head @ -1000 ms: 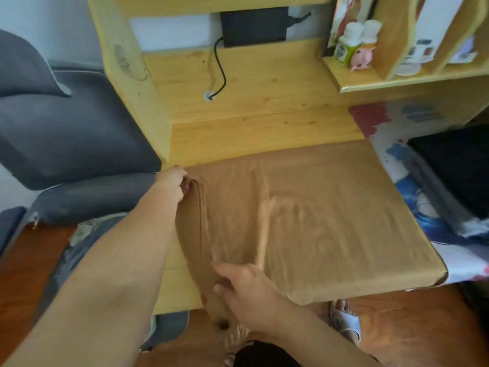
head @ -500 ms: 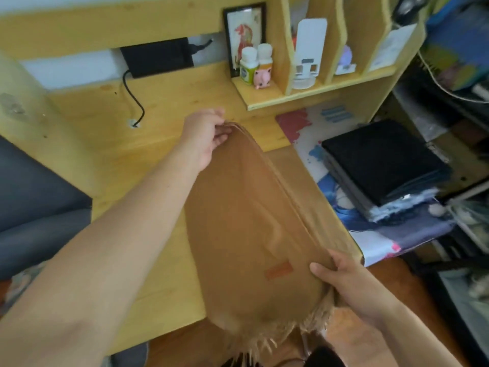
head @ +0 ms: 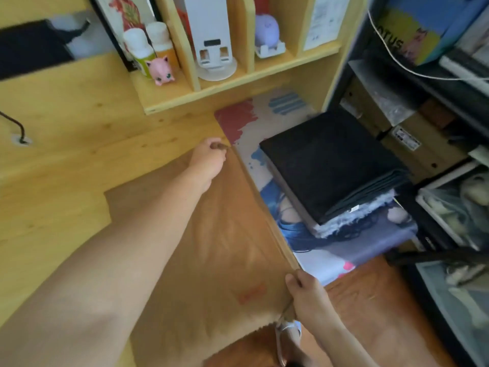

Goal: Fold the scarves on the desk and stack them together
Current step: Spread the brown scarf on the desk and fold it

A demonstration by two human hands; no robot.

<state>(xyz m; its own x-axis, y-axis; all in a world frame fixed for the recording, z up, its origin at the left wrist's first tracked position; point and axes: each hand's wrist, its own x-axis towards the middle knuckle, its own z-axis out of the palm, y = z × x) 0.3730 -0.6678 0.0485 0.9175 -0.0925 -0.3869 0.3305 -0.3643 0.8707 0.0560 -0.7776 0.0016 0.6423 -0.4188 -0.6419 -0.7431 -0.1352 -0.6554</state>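
Soft tan scarf, folded rectangle, corners pinched by left hand and right hand.

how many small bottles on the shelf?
2: a green-labelled bottle and an orange one, side by side in the leftmost shelf bay behind the pink toy. Others may be hidden.

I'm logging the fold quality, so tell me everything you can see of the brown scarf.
The brown scarf is soft, plain tan fabric with a small reddish label near its front. It lies folded flat on the wooden desk, its fringed end hanging over the front edge. The left hand pinches its far right corner; the right hand pinches the near right corner, layered edges aligned beside the printed mat.
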